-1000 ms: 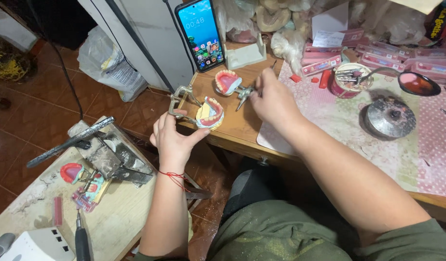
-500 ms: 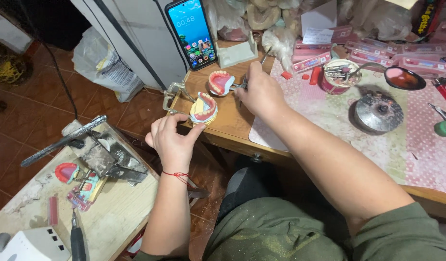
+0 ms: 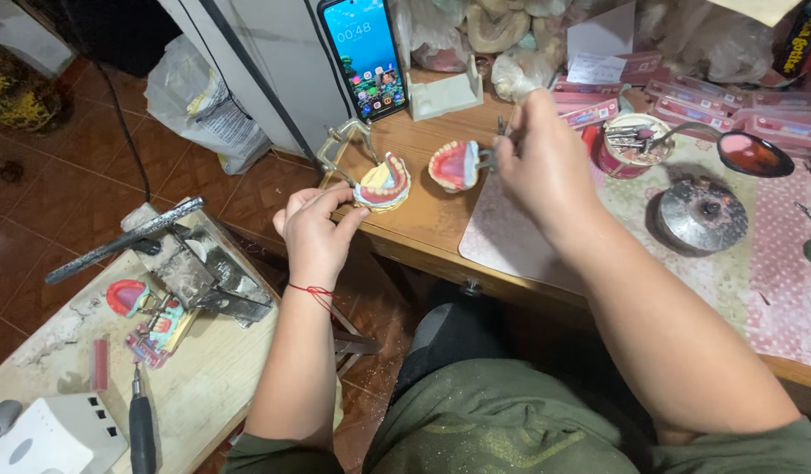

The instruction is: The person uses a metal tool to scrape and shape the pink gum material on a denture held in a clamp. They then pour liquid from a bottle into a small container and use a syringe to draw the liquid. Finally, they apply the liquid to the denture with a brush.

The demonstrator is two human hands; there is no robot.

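My left hand (image 3: pixel 316 230) pinches the lower half of a denture model (image 3: pixel 383 183), pink wax with a row of teeth, at the left edge of the wooden bench. A metal hinge frame (image 3: pixel 339 145) joins it to an upper half (image 3: pixel 454 165) that is swung open to the right. My right hand (image 3: pixel 541 167) is closed around a thin metal tool (image 3: pixel 502 132) right beside the upper half. A red thread circles my left wrist.
A phone (image 3: pixel 364 54) leans upright behind the model. A tin of tools (image 3: pixel 629 145), a round metal lid (image 3: pixel 704 215), a dark spoon-like dish (image 3: pixel 755 154) and pink strips lie on the patterned mat. A low side table (image 3: pixel 221 386) at left carries plaster-caked tools and another pink model (image 3: pixel 129 297).
The view has shifted and come closer. My right hand has lifted slightly away from the upper half with the tool. My left hand keeps its hold on the lower half.
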